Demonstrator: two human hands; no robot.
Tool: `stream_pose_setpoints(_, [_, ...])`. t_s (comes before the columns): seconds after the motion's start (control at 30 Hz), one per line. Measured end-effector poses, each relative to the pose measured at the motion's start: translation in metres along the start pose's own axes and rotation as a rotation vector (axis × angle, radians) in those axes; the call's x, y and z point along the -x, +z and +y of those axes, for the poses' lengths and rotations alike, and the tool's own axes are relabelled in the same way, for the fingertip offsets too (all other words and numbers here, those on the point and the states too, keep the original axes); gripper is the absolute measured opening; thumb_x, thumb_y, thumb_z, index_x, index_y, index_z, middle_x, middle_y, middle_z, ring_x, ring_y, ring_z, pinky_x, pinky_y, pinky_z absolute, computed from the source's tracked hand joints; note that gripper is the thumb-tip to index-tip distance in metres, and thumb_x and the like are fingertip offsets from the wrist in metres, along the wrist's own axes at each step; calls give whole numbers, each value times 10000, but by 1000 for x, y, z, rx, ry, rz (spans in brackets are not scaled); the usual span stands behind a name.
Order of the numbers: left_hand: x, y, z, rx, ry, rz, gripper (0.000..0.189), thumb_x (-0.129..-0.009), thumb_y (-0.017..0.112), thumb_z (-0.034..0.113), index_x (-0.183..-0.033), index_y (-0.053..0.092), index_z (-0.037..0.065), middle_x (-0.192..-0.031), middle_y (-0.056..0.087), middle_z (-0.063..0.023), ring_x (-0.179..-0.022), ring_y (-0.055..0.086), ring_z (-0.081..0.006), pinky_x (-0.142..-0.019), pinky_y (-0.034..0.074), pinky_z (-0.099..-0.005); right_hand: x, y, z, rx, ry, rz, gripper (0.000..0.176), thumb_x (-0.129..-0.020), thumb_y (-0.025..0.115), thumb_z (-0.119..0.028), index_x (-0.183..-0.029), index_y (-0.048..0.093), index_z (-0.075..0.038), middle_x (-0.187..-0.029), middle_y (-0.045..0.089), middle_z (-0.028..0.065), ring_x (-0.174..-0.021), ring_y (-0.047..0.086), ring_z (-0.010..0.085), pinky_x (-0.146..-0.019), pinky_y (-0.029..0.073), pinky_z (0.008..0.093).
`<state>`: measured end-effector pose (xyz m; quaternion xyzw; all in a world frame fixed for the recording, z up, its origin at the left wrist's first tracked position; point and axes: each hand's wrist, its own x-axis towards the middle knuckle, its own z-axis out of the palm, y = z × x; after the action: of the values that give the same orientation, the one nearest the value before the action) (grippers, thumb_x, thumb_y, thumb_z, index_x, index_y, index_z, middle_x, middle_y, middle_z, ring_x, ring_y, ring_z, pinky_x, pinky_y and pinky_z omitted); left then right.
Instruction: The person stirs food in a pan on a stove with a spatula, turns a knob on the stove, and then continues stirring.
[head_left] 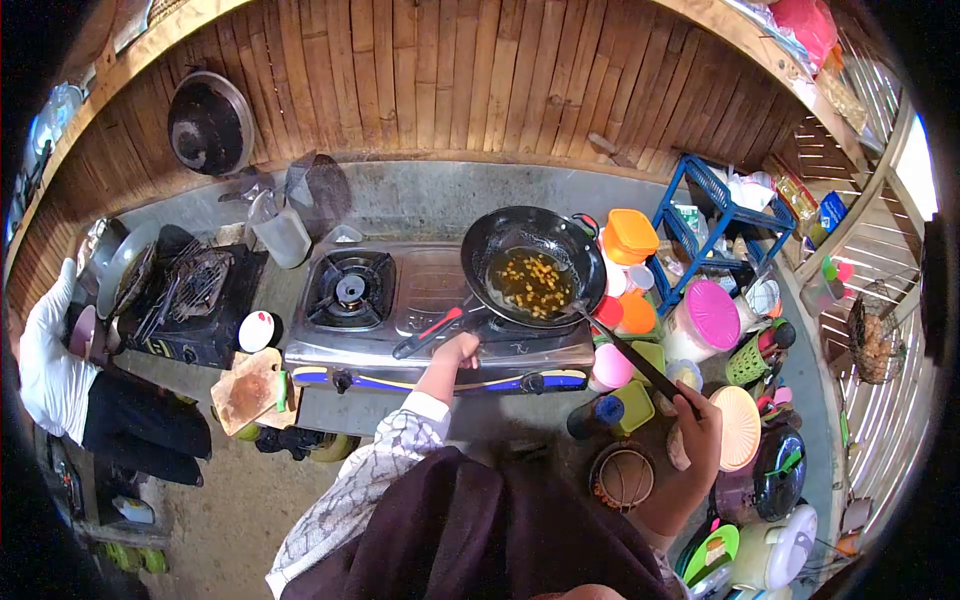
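My right hand (695,435) is closed around the long dark handle of a spatula (640,360), whose far end reaches the near right rim of a black wok (480,245). Small yellow-brown pieces (535,280) lie in oil inside the wok, on the stove's right side. A black handle with a red stripe (430,333) sticks out from the wok toward the left front. Just right of it, over the stove's front edge, my left hand (458,350) is curled closed; nothing shows in it, and it looks apart from the handle.
The steel stove's left burner (349,289) is bare. A cutting board (247,392) and a grill stove (190,295) stand to the left, near a person in a white sleeve (52,350). Plastic tubs, a pink-lidded container (712,314) and a blue rack (715,220) crowd the right.
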<state>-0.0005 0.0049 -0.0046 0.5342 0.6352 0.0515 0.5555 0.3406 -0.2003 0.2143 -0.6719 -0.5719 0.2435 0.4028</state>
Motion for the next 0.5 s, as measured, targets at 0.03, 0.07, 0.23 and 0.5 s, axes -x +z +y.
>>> stream_pose_setpoints(0.03, [-1,0,-1,11,-7,-3,469,-780,278,301,-553,581,23,-527,562,-89,-466,488,-165,-475,394,-298,0,-2,-1,27,-24,3,234,-774,540,-68,-990,554,20,-926,594,131,-857,542,178,-785,394,275])
stream_pose_setpoints(0.07, [-3,0,-1,22,-13,-5,471,-782,275,299,-553,580,23,-530,564,-91,-466,487,-166,-475,394,-300,0,-3,0,55,-49,5,231,-772,541,-60,-990,554,18,-927,594,130,-858,541,178,-787,394,275])
stream_pose_setpoints(0.23, [-1,1,1,35,-28,-13,473,-786,261,292,-558,574,20,-532,563,-96,-453,482,-169,-467,392,-307,-6,2,11,33,-25,-14,236,-772,547,-73,-990,554,21,-916,597,127,-852,541,177,-783,395,276])
stream_pose_setpoints(0.5, [-1,1,-1,49,-16,6,577,-806,232,405,-482,561,60,-485,544,-72,-401,450,-155,-408,371,-292,-25,33,10,-11,50,-107,259,-787,547,-169,-967,572,15,-770,587,72,-693,516,134,-647,410,255])
